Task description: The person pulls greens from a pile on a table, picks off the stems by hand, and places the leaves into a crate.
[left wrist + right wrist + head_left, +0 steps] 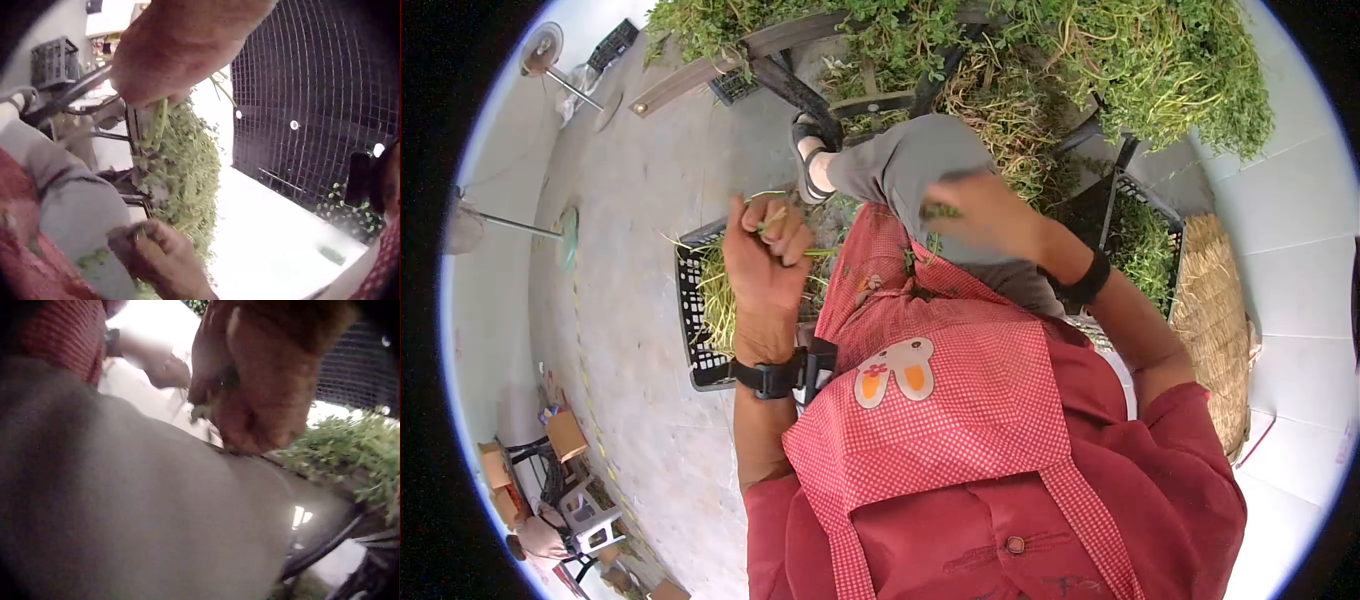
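Note:
In the head view my left hand (pixel 768 255) is raised over the left thigh, with curled fingers gripping a few thin green stems (pixel 824 252). The left wrist view shows those stems (pixel 161 122) hanging below the same hand (pixel 181 53). Over the grey trouser knee, my right hand (pixel 992 215) is blurred by motion. Its fingers pinch a small bit of leafy greens (pixel 943 211), also visible as a green sprig (pixel 201 414) under the right hand (pixel 265 381) in the right wrist view.
Leafy greens (pixel 1170 70) heap over a dark-framed table (pixel 700 85) in front. Beside my left arm, a black crate (pixel 692 300) holds pale stems (pixel 718 300). More greens fill a crate (pixel 1175 235) at right, near a woven straw bundle (pixel 1208 320). A red checked apron (pixel 960 370) covers the lap.

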Demonstrator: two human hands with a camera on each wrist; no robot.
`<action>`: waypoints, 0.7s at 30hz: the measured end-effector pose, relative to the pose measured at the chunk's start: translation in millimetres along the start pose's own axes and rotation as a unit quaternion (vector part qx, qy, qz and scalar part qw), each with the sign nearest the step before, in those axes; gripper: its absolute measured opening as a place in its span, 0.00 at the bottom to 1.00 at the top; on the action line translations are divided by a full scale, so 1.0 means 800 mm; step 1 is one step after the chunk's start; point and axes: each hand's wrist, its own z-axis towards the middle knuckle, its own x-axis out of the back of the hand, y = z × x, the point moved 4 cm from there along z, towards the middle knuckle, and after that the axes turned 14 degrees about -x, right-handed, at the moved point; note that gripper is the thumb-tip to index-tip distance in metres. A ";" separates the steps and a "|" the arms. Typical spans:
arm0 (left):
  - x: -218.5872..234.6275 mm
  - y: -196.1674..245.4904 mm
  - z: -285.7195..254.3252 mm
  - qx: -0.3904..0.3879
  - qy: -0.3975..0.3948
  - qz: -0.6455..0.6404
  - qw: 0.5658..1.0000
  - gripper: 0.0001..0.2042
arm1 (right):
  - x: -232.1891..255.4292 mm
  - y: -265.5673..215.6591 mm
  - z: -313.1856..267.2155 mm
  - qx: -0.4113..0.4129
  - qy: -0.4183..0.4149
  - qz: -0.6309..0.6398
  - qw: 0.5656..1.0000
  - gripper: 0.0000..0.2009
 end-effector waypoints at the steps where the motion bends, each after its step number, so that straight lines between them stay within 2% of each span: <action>1: 0.020 0.011 0.005 -0.009 -0.006 0.017 1.000 0.22 | -0.005 -0.003 -0.010 0.001 -0.001 0.001 1.000 0.12; 2: 0.029 0.022 0.007 -0.013 -0.002 0.020 1.000 0.22 | -0.011 -0.008 -0.020 0.032 0.004 -0.034 0.999 0.12; 4: 0.057 0.060 0.007 -0.052 0.107 0.117 0.986 0.21 | -0.021 -0.016 -0.025 0.072 0.008 -0.053 0.996 0.13; 5: 0.080 0.084 0.013 -0.077 0.065 0.144 0.984 0.20 | -0.026 -0.015 -0.022 0.033 -0.043 -0.116 0.992 0.12; 6: 0.094 0.108 0.013 -0.083 0.071 0.151 0.982 0.20 | -0.031 -0.013 -0.020 -0.005 -0.092 -0.182 0.979 0.11; 7: 0.109 0.134 0.013 -0.116 0.103 0.190 0.969 0.19 | -0.033 -0.016 -0.019 0.002 -0.092 -0.175 0.980 0.11; 8: 0.121 0.156 0.012 -0.149 0.134 0.226 0.953 0.17 | -0.033 -0.015 -0.017 -0.024 -0.088 -0.164 0.982 0.11; 9: 0.136 0.175 0.011 -0.189 0.200 0.260 0.925 0.17 | -0.032 -0.013 -0.016 -0.051 -0.085 -0.154 0.983 0.12; 10: 0.147 0.189 0.008 -0.195 0.204 0.261 0.923 0.17 | -0.030 -0.012 -0.017 -0.044 -0.086 -0.152 0.984 0.12; 12: 0.162 0.212 0.003 -0.201 0.138 0.332 0.911 0.17 | -0.013 -0.006 -0.020 -0.061 0.038 -0.014 0.997 0.12; 13: 0.170 0.220 0.000 -0.195 0.139 0.361 0.901 0.18 | -0.011 -0.004 -0.023 -0.057 0.035 -0.011 0.998 0.12; 14: 0.175 0.224 -0.002 -0.197 0.142 0.361 0.900 0.18 | -0.002 0.002 -0.026 -0.081 0.061 0.091 0.991 0.11; 15: 0.183 0.230 -0.005 -0.184 0.176 0.442 0.860 0.19 | 0.006 0.010 -0.031 -0.105 0.086 0.193 0.972 0.11; 16: 0.190 0.234 -0.009 -0.169 0.208 0.519 0.812 0.19 | 0.013 0.014 -0.037 -0.105 0.084 0.194 0.972 0.11; 17: 0.206 0.238 -0.009 -0.139 0.199 0.593 0.768 0.21 | 0.018 0.028 -0.045 -0.188 0.077 0.202 0.958 0.11; 18: 0.223 0.243 -0.009 -0.138 0.199 0.593 0.768 0.21 | 0.021 0.045 -0.054 -0.270 0.069 0.207 0.938 0.11; 19: 0.238 0.248 -0.009 -0.120 0.186 0.638 0.738 0.21 | 0.023 0.060 -0.063 -0.272 0.068 0.207 0.937 0.11; 20: 0.250 0.251 -0.008 -0.101 0.170 0.680 0.706 0.24 | 0.027 0.079 -0.074 -0.289 0.107 0.208 0.929 0.11; 21: 0.260 0.251 -0.009 -0.087 0.184 0.688 0.696 0.24 | 0.032 0.099 -0.084 -0.304 0.145 0.207 0.918 0.11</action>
